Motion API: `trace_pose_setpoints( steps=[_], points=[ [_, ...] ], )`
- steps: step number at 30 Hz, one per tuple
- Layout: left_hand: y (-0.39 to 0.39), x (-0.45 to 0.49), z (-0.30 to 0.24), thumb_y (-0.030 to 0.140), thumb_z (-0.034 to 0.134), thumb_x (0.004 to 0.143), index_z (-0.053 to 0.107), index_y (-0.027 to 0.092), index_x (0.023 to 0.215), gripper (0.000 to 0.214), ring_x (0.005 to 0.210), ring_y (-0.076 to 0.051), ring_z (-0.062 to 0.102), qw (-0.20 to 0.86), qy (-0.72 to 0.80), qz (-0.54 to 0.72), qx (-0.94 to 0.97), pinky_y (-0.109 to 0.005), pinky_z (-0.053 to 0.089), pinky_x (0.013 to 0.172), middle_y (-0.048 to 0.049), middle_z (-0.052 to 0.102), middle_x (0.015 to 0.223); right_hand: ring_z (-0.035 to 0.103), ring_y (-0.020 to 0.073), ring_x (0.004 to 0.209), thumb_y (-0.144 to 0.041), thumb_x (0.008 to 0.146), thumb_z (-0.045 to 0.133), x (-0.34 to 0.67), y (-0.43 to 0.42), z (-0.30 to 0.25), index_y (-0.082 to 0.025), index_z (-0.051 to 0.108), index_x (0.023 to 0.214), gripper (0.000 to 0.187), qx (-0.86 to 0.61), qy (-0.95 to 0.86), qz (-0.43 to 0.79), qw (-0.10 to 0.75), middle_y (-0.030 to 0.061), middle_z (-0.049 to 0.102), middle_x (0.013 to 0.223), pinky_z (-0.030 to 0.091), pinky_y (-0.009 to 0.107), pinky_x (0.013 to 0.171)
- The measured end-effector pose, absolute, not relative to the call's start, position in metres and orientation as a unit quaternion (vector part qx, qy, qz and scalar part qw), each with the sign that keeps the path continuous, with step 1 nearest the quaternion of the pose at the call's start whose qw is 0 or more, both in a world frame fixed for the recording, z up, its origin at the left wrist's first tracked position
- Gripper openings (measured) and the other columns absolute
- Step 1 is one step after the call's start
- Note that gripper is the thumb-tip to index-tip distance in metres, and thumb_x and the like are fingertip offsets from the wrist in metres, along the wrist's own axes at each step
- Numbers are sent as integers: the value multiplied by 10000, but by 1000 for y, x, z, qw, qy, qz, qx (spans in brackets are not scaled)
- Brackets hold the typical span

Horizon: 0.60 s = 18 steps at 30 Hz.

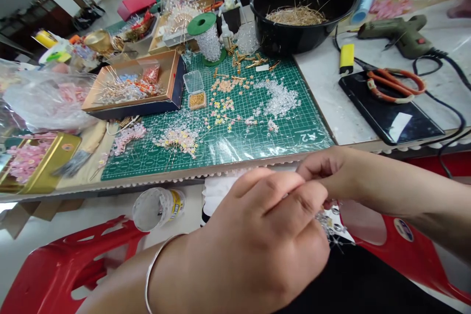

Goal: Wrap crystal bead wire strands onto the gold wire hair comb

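My left hand [261,235] is closed in a loose fist close to the camera, below the table's front edge, with a thin bangle on the wrist. My right hand [331,171] meets it from the right, fingers pinched together at the left hand's fingertips. A small cluster of clear beads on wire [333,225] hangs just under both hands; what exactly each hand pinches is hidden. Beyond them lies a green cutting mat [294,130] strewn with clear, pink and yellow beads [275,98] and gold pins [250,61].
A black bowl [305,34] of straw, a glue gun [401,32], orange scissors [395,83] on a black tablet [390,117], a yellow lighter [346,57], a box of beaded pins [132,88], red stools [62,270], a plastic jar [158,206].
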<state>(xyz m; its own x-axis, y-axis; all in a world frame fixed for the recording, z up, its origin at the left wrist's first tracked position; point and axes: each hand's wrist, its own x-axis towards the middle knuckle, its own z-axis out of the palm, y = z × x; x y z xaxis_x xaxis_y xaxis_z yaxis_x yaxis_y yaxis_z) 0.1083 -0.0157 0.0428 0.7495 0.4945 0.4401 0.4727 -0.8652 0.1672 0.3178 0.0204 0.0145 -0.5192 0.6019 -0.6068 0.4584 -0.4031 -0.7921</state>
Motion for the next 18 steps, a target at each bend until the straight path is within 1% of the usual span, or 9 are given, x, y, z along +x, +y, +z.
trace_pose_setpoints(
  steps=[3, 5, 7, 9, 11, 13, 14, 16, 18],
  points=[
    [-21, 100, 45, 148, 554, 926, 710, 177, 942, 160, 900, -179, 588, 45, 239, 192, 951, -324, 518, 834, -39, 699, 1095, 526, 103, 661, -430, 801, 696, 321, 18, 9, -189, 716, 791, 242, -487, -524, 696, 60, -13, 643, 717, 395, 222, 607],
    [-24, 94, 52, 173, 490, 969, 690, 184, 1024, 208, 933, -187, 600, 77, 278, 188, 939, -332, 510, 838, -40, 702, 1128, 535, 117, 657, -481, 772, 727, 324, 17, 3, -207, 724, 806, 276, -491, -521, 695, 67, -6, 656, 720, 404, 229, 596],
    [-25, 89, 61, 138, 501, 961, 663, 192, 1045, 190, 958, -170, 614, 97, 354, 217, 904, -320, 490, 876, -25, 711, 1091, 538, 125, 646, -500, 760, 736, 326, 17, -2, -216, 723, 802, 286, -497, -523, 689, 72, -2, 656, 708, 403, 236, 583],
    [-23, 89, 67, 111, 553, 937, 647, 173, 1019, 139, 912, -162, 628, 80, 406, 221, 883, -323, 478, 864, -18, 719, 994, 541, 125, 643, -497, 776, 722, 326, 17, -4, -210, 715, 793, 287, -499, -528, 683, 72, -1, 646, 689, 404, 241, 588],
    [-20, 91, 66, 170, 592, 939, 647, 151, 977, 70, 839, -181, 626, 59, 409, 179, 893, -348, 477, 794, -23, 712, 902, 541, 120, 633, -463, 786, 708, 325, 17, -1, -199, 710, 799, 264, -492, -529, 688, 71, 0, 642, 687, 407, 244, 589],
    [-17, 96, 59, 244, 604, 943, 655, 147, 931, 110, 791, -205, 610, 64, 392, 120, 910, -364, 466, 725, -28, 691, 835, 544, 114, 630, -388, 797, 677, 323, 16, 3, -190, 704, 799, 199, -486, -530, 691, 77, 2, 649, 705, 410, 247, 591],
    [-16, 98, 54, 244, 605, 939, 659, 147, 909, 114, 772, -209, 598, 68, 383, 98, 916, -363, 455, 700, -29, 677, 805, 543, 112, 624, -357, 796, 661, 322, 16, 5, -188, 698, 790, 173, -487, -530, 690, 83, 3, 648, 706, 409, 247, 586],
    [-14, 101, 43, 180, 610, 911, 659, 153, 846, 86, 712, -201, 552, 61, 364, 88, 925, -352, 416, 651, -19, 636, 740, 543, 110, 619, -337, 786, 646, 322, 14, 6, -188, 691, 768, 156, -492, -532, 683, 92, 2, 643, 702, 407, 246, 577],
    [-12, 102, 35, 99, 605, 870, 654, 159, 782, 117, 657, -190, 492, 43, 346, 106, 931, -349, 368, 613, -9, 590, 687, 549, 115, 624, -369, 782, 648, 323, 13, 3, -199, 699, 770, 178, -498, -538, 673, 96, -2, 637, 691, 408, 243, 568]
  ],
)
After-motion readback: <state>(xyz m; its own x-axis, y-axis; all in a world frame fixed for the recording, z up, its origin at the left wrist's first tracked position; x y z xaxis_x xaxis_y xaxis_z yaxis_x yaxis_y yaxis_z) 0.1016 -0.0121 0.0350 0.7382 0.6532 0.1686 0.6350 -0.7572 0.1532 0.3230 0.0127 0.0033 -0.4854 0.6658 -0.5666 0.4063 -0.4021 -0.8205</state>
